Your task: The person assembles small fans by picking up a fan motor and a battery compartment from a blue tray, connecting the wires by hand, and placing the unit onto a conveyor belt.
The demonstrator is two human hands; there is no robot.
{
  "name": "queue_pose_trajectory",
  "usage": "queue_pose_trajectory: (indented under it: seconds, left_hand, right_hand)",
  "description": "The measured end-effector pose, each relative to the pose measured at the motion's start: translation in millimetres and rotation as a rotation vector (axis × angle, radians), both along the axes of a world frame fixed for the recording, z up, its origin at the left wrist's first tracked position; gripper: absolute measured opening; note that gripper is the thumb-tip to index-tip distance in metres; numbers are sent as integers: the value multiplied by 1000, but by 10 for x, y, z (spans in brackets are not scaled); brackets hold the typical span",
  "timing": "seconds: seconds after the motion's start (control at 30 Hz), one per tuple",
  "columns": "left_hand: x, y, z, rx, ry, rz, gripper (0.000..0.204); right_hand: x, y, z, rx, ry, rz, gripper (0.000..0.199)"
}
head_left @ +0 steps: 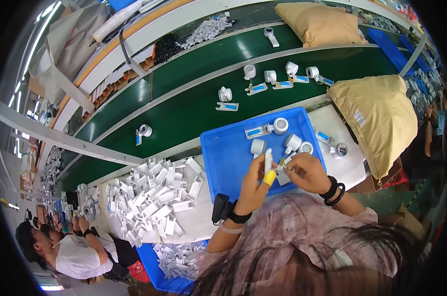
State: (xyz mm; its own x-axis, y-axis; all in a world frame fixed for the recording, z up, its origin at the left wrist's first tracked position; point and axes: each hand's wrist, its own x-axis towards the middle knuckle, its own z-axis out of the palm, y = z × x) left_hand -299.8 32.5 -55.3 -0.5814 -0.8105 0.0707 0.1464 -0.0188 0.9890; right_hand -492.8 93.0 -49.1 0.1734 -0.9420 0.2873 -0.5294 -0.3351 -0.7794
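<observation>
— Dark hair (302, 266) at the near edge frames the shot; what is shown beyond it?

— A green conveyor belt (184, 106) is seen running far across the bench, white round parts (292, 68) spaced along it, apparently for pickup. Nearer, a blue tray (223, 153) is kept within reach, and a heap of white flat pieces (152, 197) is piled to its left.

— And the hands?

— A slim white piece (268, 160) is held upright over the tray, pinched in the curled left hand (255, 185). The right hand (310, 172) is closed on a small part, brought against it as if for fitting.
</observation>
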Motion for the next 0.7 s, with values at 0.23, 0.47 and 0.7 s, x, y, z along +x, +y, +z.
queue_pose_trajectory:
  seconds: [0.23, 0.47, 0.7]
  left_hand:
    - [-26, 46, -199, 333, 100, -100, 33]
    - [-75, 106, -147, 328, 139, -45, 28]
    - [-92, 182, -92, 267, 131, -55, 35]
  right_hand:
    - [189, 25, -108, -153, -157, -332, 15]
    - [150, 85, -143, -178, -182, -239, 18]
    - [134, 23, -154, -361, -113, -194, 23]
